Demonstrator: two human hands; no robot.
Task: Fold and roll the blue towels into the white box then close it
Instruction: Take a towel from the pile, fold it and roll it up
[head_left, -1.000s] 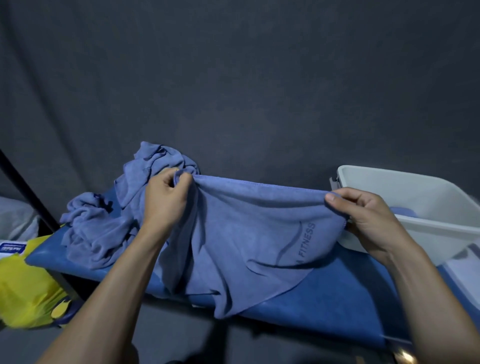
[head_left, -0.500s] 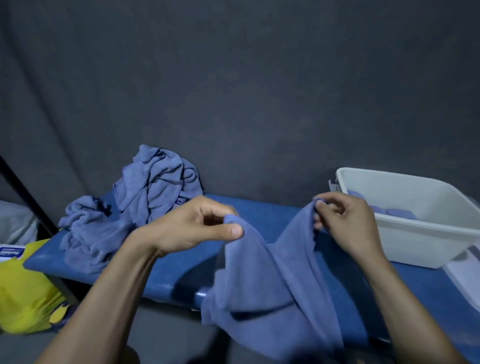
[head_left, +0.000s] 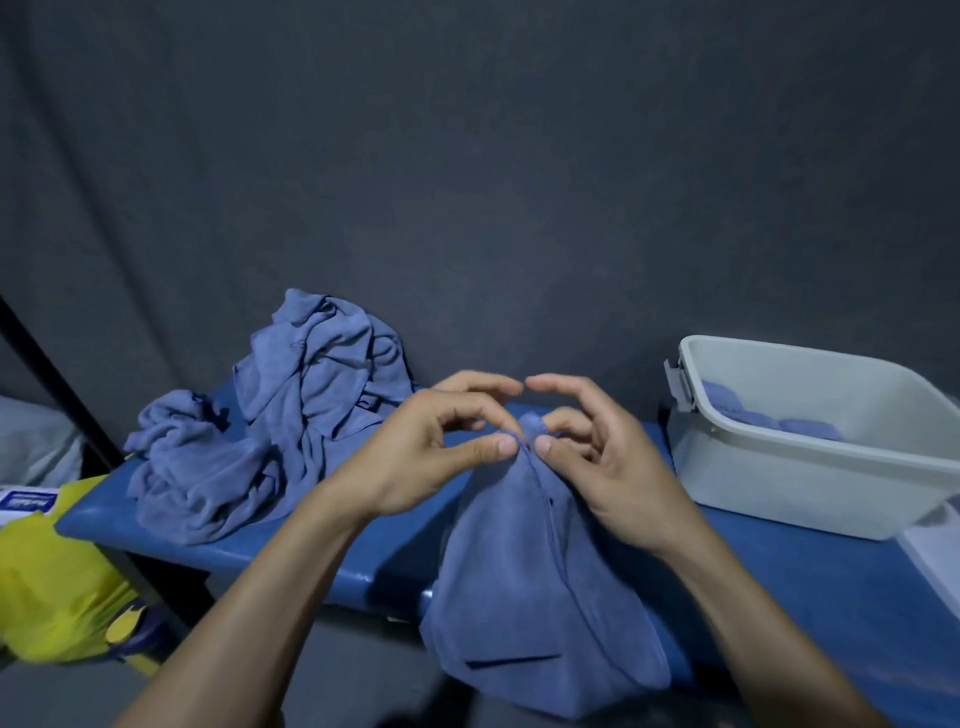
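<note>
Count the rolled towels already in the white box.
2 show: one rolled towel at the left end of the white box, another rolled towel to its right. The box's near wall may hide more.

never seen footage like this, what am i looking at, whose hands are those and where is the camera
There is no machine here. A person wears a wide-angle camera on their head, so you look forward and down along their own two bare arms.

The left hand and the right hand meet in the middle. Each pinches the top edge of one blue towel, with the corners brought together so that it hangs folded in half over the front edge of the blue padded bench.

On the bench, at the left, lies a heap of unfolded blue towels. At the right stands the open white box, with rolled blue towels already inside. A yellow bag sits lower left, beside the bench. Behind everything hangs a dark grey cloth backdrop.
</note>
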